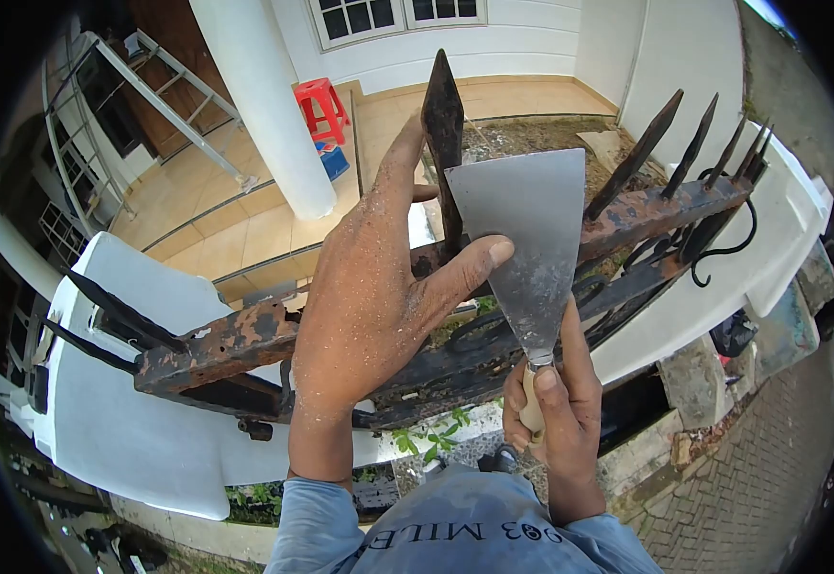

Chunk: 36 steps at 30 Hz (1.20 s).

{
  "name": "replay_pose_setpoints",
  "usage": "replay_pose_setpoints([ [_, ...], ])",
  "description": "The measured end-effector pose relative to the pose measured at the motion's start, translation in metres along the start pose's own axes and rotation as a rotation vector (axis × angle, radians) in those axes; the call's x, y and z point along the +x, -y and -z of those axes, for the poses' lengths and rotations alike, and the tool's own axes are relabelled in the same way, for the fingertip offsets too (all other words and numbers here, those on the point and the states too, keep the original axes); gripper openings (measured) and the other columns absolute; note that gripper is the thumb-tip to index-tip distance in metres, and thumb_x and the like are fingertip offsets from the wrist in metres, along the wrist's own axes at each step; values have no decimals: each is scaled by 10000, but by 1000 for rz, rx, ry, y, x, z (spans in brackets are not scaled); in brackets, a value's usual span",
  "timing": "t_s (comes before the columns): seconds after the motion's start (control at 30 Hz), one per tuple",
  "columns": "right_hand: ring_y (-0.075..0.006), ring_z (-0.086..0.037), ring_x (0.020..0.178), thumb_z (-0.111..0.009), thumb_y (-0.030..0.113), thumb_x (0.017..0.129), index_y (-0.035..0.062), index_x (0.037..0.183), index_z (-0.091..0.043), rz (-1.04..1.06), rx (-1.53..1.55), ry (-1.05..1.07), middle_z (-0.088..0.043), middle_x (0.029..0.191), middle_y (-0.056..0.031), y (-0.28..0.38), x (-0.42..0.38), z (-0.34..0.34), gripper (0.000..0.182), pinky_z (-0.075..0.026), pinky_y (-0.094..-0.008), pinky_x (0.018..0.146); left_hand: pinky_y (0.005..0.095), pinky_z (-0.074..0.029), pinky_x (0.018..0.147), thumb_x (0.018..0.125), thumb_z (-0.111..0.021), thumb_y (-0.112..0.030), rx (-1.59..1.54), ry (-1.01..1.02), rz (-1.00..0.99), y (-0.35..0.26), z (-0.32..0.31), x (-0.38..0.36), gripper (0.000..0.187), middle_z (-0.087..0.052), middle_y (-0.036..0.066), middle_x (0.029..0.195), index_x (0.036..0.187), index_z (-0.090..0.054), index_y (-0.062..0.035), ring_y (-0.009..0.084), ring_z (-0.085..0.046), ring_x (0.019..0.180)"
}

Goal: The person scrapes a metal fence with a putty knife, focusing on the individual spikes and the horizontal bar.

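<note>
Gripping the scraper (pixel 529 206), right hand (pixel 568 416) has it pointing to the far side, just right of the spike (pixel 442 105); left hand (pixel 360 297) is nearer that, thumb-to-finger gap wide.

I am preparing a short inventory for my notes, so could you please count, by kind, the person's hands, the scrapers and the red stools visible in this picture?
Hands: 2 (left hand, right hand)
Scraper: 1
Red stool: 1
Total: 4
</note>
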State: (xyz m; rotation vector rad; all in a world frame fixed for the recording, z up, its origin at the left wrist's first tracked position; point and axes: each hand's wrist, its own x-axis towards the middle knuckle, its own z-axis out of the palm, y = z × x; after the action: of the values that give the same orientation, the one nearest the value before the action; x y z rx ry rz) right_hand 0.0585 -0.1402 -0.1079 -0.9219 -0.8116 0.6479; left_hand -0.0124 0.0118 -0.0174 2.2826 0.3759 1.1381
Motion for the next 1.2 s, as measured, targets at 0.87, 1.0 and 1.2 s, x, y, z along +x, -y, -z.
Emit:
replay_pose_setpoints([
  [0.87,-39,-394,443,-411,192,973,38,1453,-108,54,20,65,-501,649,-41,15,23,-8,588,-331,-201,387,480,-402,965,753,-707,-402,-40,-144,-80,0,5,13,867,-381,268,1363,1385,-293,23,382,-516,1135],
  [1.0,-36,-397,439,-410,190,973,36,1452,-113,53,14,51,-501,649,-36,14,17,-9,584,-332,-198,387,491,-399,962,746,-713,-395,3,-122,-101,1,3,8,860,-384,295,1346,1383,-307,14,412,-492,1155],
  [1.2,-34,-402,438,-403,177,971,36,1452,-116,39,57,96,-496,632,-33,15,24,-6,577,-340,-198,387,467,-413,943,721,-754,-319,-254,-85,50,-12,9,20,777,-580,272,1129,1318,-406,38,327,-578,1071],
])
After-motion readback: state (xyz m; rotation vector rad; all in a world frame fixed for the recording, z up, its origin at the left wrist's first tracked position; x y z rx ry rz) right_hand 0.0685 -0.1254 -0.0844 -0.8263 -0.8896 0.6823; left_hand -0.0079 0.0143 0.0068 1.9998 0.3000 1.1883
